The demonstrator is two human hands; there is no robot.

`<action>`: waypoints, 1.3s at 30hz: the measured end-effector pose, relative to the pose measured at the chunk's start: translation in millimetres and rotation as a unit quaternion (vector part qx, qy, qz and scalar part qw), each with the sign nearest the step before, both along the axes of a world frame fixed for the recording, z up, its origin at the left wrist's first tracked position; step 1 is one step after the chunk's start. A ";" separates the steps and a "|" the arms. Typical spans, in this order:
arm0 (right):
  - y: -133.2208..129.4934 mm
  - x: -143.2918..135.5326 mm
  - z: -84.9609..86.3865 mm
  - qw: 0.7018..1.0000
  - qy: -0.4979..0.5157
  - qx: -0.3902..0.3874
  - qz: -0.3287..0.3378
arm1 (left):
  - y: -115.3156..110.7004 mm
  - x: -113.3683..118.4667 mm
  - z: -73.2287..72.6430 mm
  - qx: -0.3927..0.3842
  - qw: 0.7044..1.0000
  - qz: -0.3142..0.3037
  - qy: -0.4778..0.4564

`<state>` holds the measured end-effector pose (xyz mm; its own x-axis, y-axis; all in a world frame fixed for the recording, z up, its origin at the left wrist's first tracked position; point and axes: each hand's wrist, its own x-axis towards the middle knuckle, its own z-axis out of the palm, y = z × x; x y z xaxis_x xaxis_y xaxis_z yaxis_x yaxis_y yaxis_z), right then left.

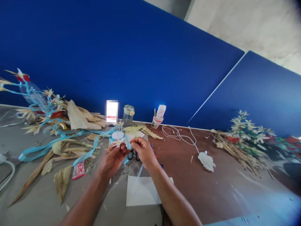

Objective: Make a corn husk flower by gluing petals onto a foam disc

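My left hand is closed around the base of a small pale flower, seemingly made of husk, with its pointed petals sticking up past the fingertips. Just to the right, my right hand has thumb and fingers pinched together near the flower. Whatever is in that pinch is too small to make out. Black scissor handles show on the table between the two hands, the rest hidden. Light blue ribbon trails away to the left, and a round white-topped item lies behind the flower.
Dried husks and a pink packet lie left. White paper is under my right forearm. A lidded jar, a cup with tissue and a white cable line the blue partition. Finished-looking flowers stand right.
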<state>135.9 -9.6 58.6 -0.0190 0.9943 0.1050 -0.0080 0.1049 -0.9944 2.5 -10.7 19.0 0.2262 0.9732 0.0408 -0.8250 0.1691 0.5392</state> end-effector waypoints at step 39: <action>-26.0 91.1 -48.0 0.812 -0.582 -0.035 -0.012 | 2.9 -8.1 -2.9 -0.050 0.991 -0.032 -0.118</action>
